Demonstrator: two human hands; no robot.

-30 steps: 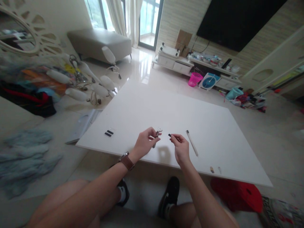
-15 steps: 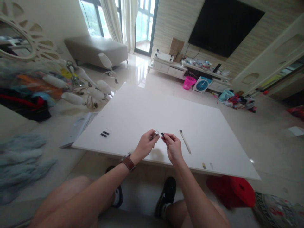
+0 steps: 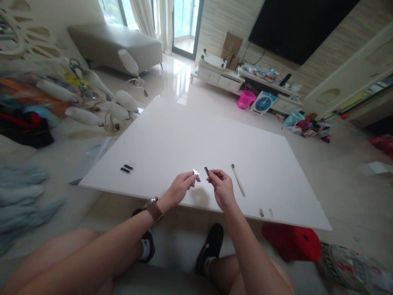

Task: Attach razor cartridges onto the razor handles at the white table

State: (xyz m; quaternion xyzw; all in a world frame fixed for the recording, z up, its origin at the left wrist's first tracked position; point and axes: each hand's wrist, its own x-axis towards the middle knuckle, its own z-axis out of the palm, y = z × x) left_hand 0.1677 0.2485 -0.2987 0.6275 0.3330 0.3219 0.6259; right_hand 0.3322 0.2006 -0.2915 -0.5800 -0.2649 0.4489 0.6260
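Observation:
My left hand [image 3: 181, 187], with a brown-strapped watch [image 3: 154, 209] on its wrist, pinches a small shiny metal piece [image 3: 195, 172] whose kind I cannot make out. Beside it, a short black strip [image 3: 206, 170] stands up from between the closed fingertips of my right hand [image 3: 222, 186]. The two held pieces are a little apart, above the white tabletop [image 3: 196, 139]. To the right of my right hand lies a slim pen [image 3: 238, 181] with a black end. Two black strips [image 3: 126, 168] lie at the left of the table.
Near the front edge lie a small yellow and dark piece [image 3: 261, 212] and a small clear piece [image 3: 270, 213]. A red stool [image 3: 293, 242] stands below the right front edge. Left of the table is a lamp with several white shades [image 3: 84, 116].
The metal piece and the black strip have moved farther apart. My left hand has shifted left, and the black strip now stands more upright. The camera view has shifted slightly.

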